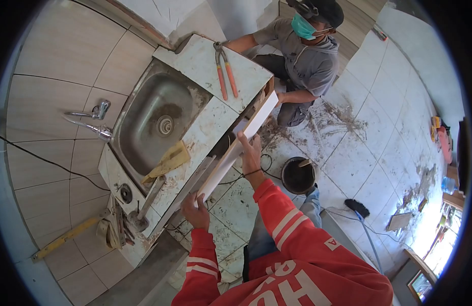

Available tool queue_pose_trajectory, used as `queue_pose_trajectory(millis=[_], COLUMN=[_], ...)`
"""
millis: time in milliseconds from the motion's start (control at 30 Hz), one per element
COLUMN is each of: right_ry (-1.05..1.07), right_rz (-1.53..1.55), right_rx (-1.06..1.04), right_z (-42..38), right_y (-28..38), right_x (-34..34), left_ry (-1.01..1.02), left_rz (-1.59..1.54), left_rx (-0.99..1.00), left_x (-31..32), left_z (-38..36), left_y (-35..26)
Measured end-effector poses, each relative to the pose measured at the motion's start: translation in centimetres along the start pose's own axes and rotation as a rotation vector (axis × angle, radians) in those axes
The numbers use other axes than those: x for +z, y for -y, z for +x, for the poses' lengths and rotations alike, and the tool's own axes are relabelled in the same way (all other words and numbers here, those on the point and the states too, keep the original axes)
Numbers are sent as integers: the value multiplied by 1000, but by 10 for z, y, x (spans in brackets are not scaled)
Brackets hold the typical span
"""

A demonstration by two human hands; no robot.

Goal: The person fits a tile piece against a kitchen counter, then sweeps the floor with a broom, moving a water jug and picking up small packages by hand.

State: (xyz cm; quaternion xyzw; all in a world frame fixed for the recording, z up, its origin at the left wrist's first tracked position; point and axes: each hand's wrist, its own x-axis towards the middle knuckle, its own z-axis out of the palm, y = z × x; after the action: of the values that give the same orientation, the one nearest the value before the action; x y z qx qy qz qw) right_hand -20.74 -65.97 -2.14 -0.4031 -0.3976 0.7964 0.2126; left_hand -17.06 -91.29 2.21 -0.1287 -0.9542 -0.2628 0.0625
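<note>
A long white board with a pale wooden edge lies along the front of the tiled counter. My left hand grips its near end. My right hand holds it near the middle, fingers wrapped over its edge. At the far end, a co-worker in a grey shirt and green mask crouches with one hand at the board and the other at the counter's back corner. Beside the board, the counter holds a steel sink.
Red-handled pincers, a yellow float and a hammer lie on the counter. A black bucket stands on the dirty tiled floor. A broom lies to the right; a yellow level leans at the lower left.
</note>
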Motion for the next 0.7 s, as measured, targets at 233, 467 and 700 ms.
queue_pose_trajectory(millis=[233,467,700], right_ry=[16,244,445], right_rz=[-5,-372,-943], right_rx=[-94,-327,-341], right_z=[-39,-78,-102], right_y=[18,76,123], right_x=[-49,-77,-87], left_ry=[282,357,245], left_rz=[-208,-916,-1077], left_rx=[-200,-344,-500], left_x=[2,-8,7], left_z=[-64,-9,2], left_y=[-16,-148,-171])
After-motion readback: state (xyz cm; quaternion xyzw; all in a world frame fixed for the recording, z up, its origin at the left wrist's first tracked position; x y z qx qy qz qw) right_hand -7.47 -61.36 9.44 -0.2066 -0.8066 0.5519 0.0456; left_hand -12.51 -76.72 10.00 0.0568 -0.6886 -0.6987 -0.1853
